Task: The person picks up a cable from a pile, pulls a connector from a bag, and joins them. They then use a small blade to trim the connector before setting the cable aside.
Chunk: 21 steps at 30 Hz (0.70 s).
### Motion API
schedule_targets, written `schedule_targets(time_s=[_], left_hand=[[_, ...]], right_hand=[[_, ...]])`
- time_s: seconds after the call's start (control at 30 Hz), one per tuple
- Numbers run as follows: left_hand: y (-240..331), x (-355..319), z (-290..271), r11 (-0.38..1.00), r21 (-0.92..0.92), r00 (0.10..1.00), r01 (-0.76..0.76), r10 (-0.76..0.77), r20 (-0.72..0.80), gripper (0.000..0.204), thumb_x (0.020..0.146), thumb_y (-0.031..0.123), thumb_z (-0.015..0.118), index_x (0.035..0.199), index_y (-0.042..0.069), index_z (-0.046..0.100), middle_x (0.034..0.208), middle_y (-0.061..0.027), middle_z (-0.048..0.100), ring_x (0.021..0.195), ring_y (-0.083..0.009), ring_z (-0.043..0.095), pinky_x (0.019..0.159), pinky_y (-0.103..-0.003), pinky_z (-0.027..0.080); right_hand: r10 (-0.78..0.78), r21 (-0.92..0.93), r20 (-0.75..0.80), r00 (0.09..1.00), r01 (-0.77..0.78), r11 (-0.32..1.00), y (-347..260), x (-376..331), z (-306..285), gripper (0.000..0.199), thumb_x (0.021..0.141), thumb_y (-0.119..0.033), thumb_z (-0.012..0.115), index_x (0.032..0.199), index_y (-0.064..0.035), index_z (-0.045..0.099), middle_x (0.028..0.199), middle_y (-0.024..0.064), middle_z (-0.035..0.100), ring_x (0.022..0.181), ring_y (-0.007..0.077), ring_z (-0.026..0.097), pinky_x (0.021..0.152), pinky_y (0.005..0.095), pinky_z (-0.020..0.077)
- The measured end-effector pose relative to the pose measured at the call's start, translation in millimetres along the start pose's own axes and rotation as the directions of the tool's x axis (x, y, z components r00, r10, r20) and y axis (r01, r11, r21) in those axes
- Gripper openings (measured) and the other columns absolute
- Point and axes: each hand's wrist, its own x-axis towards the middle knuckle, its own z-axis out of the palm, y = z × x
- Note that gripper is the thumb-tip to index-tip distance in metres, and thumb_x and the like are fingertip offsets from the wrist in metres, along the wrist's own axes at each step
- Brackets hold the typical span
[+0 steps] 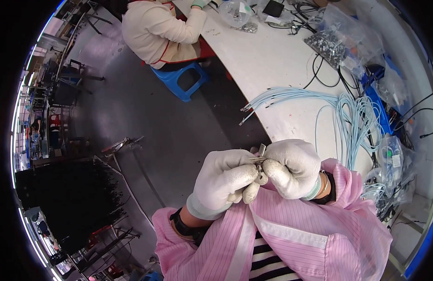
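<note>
My left hand point(223, 178) and my right hand point(293, 167), both in white knit gloves with worn, greyish fingertips, meet in front of my chest. Their fingertips are pinched together around some small, thin metal pieces point(262, 151). One slim piece stands up between the hands, and another points sideways from the left fingertips. Fingers cover the rest, so their exact kind cannot be made out. Closest to the hands on the table is a bundle of light blue cables point(340, 105), its connector ends reaching the table's left edge.
A white table point(282, 70) runs along the right, bearing black cables point(319, 77), clear bags of small metal parts point(326, 47) and a blue bin point(378, 105). A co-worker in a cream jacket point(150, 33) sits on a blue stool point(183, 82). Metal-framed racks point(115, 159) stand left.
</note>
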Motion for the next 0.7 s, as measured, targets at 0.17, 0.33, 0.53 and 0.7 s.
schedule_targets(time_s=[0.17, 0.33, 0.53, 0.7], left_hand=[[4.7, -1.9, 0.9, 0.998, 0.061, 1.0, -0.016, 0.015, 0.006, 0.018, 0.079, 0.004, 0.044, 0.073, -0.006, 0.058, 0.051, -0.0075, 0.052, 0.037, -0.0065, 0.039, 0.037, -0.019, 0.027], [1.8, -2.8, -2.9, 0.995, 0.088, 0.998, -0.041, 0.037, 0.042, 0.018, 0.078, 0.005, 0.045, 0.072, -0.006, 0.058, 0.05, -0.0073, 0.052, 0.038, -0.0064, 0.04, 0.037, -0.019, 0.027], [2.5, -2.9, -0.6, 0.996, 0.094, 1.0, -0.008, 0.006, 0.021, 0.014, 0.073, 0.0, 0.042, 0.069, -0.009, 0.052, 0.047, -0.0098, 0.049, 0.034, -0.0075, 0.036, 0.034, -0.02, 0.024], [-0.7, -0.4, -3.4, 0.998, -0.067, 0.998, 0.015, -0.01, 0.069, 0.015, 0.074, 0.001, 0.041, 0.07, -0.008, 0.052, 0.048, -0.009, 0.047, 0.035, -0.0079, 0.035, 0.036, -0.022, 0.027]], right_hand=[[0.0, 0.001, 0.028, 1.0, 0.0, 1.0, -1.0, -0.3, -1.2, 0.013, 0.081, -0.007, 0.055, 0.069, -0.003, 0.057, 0.054, 0.0064, 0.056, 0.046, 0.0162, 0.056, 0.041, 0.0241, 0.0418], [0.038, 0.038, 0.081, 0.996, -0.041, 0.998, -5.1, 2.6, -3.2, 0.019, 0.08, -0.011, 0.056, 0.063, -0.0024, 0.053, 0.051, 0.0076, 0.053, 0.042, 0.0179, 0.052, 0.039, 0.0258, 0.0383], [0.017, 0.107, 0.252, 0.968, -0.046, 0.993, 0.3, 9.8, -13.0, 0.019, 0.08, -0.011, 0.055, 0.063, -0.0022, 0.054, 0.052, 0.0069, 0.053, 0.042, 0.0179, 0.052, 0.039, 0.0257, 0.0383], [-0.009, 0.049, 0.047, 0.999, 0.006, 0.999, 3.7, 1.1, -2.5, 0.017, 0.08, -0.009, 0.055, 0.065, -0.0013, 0.054, 0.054, 0.0082, 0.054, 0.044, 0.0193, 0.053, 0.041, 0.0266, 0.0397]])
